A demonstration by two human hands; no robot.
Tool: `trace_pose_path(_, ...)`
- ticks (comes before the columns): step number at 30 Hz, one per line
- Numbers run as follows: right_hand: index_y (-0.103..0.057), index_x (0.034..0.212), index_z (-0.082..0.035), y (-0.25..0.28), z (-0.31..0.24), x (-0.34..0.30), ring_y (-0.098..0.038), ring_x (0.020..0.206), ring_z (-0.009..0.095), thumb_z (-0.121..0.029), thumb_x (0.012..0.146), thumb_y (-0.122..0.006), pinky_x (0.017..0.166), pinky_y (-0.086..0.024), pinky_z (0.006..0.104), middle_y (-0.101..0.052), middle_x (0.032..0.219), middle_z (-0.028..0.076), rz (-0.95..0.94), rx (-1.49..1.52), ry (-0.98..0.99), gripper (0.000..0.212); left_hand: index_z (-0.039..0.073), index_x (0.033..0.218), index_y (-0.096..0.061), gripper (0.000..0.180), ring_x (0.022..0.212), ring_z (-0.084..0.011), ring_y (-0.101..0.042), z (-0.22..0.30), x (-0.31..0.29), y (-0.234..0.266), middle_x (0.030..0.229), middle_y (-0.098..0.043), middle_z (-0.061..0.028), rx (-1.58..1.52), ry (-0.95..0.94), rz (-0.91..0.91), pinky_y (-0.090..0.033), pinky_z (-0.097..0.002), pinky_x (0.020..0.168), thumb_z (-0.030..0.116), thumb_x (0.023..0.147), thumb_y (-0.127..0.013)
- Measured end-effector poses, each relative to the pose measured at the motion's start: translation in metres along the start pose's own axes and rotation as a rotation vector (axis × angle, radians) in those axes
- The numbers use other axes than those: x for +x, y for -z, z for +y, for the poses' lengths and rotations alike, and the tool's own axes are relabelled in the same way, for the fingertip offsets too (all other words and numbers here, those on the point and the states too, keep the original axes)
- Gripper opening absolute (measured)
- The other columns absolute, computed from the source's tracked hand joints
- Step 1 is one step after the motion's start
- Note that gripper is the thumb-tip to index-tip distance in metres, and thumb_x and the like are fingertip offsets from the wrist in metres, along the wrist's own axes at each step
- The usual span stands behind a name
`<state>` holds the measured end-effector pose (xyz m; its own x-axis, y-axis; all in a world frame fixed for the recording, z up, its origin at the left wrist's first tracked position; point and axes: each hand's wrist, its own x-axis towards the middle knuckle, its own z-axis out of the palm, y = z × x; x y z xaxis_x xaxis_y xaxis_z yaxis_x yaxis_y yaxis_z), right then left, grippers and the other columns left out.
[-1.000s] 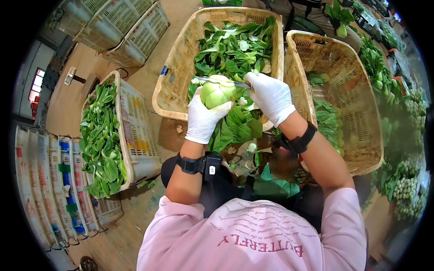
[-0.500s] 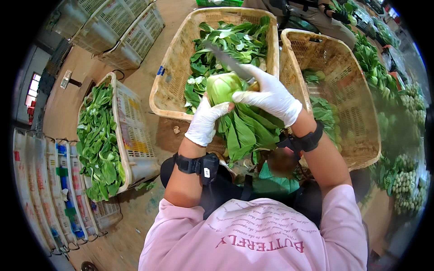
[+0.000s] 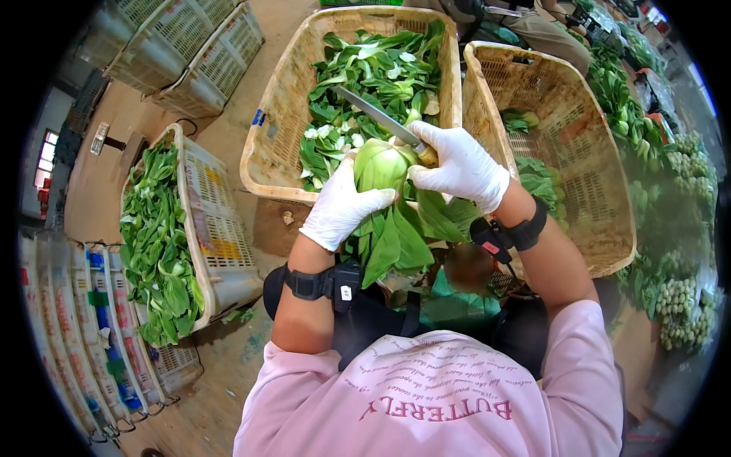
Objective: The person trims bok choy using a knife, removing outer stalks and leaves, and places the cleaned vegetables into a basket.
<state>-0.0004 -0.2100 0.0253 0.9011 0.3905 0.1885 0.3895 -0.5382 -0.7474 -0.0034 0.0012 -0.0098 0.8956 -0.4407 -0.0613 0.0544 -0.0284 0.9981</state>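
A head of bok choy (image 3: 378,166) is gripped in my gloved left hand (image 3: 342,204), its pale green base up and its dark leaves hanging toward me. My right hand (image 3: 460,169), also in a white glove, is closed round the handle of a knife (image 3: 378,116). The blade points up and left, just beyond the base of the bok choy. Part of the handle shows between thumb and fingers. Beneath the blade, a large yellowish crate (image 3: 257,156) holds loose leaves and cut pale pieces (image 3: 335,137).
A second crate (image 3: 487,114) at the right holds a few bok choy heads (image 3: 537,179). On the left stands a white crate (image 3: 217,221) heaped with leafy greens (image 3: 160,244). Stacked crates (image 3: 194,57) rise behind it. Bundled greens (image 3: 681,305) line the far right; another person (image 3: 525,34) sits beyond.
The knife was blurred and is now still and sharp, its blade lower and clear of the base. The bok choy has turned slightly, and a leaf stalk has parted toward my right hand.
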Motion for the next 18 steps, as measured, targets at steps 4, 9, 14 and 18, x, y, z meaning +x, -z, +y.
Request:
trace_pose_path(4, -0.062, 0.100, -0.004, 0.019, 0.009, 0.008, -0.060, 0.062, 0.015, -0.016, 0.078, -0.057, 0.061, -0.050, 0.0289, -0.067, 0.085, 0.009, -0.200, 0.522, -0.159, 0.026, 0.004, 0.125, -0.046, 0.065, 0.105, -0.0142, -0.052, 0.016, -0.007, 0.015, 0.115, -0.055, -0.0048, -0.182, 0.030, -0.227, -0.042, -0.0282, 0.093, 0.009, 0.067, -0.073)
trace_pose_path(9, -0.058, 0.109, 0.000, 0.045, 0.073, 0.054, -0.061, 0.075, 0.014, -0.021, 0.089, -0.056, 0.068, -0.051, 0.0266, -0.066, 0.097, 0.013, 0.391, 0.387, -0.116, 0.030, 0.004, 0.128, -0.044, 0.071, 0.107, -0.0143, -0.052, 0.015, -0.001, 0.014, 0.117, -0.054, -0.0047, -0.390, -0.020, -0.236, -0.040, -0.0276, 0.095, 0.015, 0.065, -0.076)
trace_pose_path(14, -0.054, 0.119, -0.002, 0.005, 0.042, 0.036, -0.061, 0.084, 0.017, -0.037, 0.086, -0.064, 0.076, -0.049, 0.0347, -0.064, 0.095, 0.007, 0.367, 0.521, -0.255, 0.049, 0.003, 0.135, -0.034, 0.076, 0.111, -0.0195, -0.051, -0.006, 0.006, -0.004, 0.118, -0.053, -0.0117, 0.014, -0.128, 0.227, -0.040, -0.0332, 0.096, 0.012, 0.072, -0.075)
trace_pose_path(18, -0.046, 0.130, -0.002, -0.048, 0.017, -0.008, -0.054, 0.101, 0.012, -0.025, 0.079, -0.074, 0.088, -0.044, 0.0276, -0.058, 0.114, 0.007, 0.246, 0.894, -0.217, 0.063, 0.001, 0.139, -0.028, 0.091, 0.114, -0.0373, -0.046, -0.016, 0.013, -0.034, 0.125, -0.044, -0.0241, 0.633, -0.407, 0.355, -0.037, -0.0412, 0.100, 0.012, 0.064, -0.077)
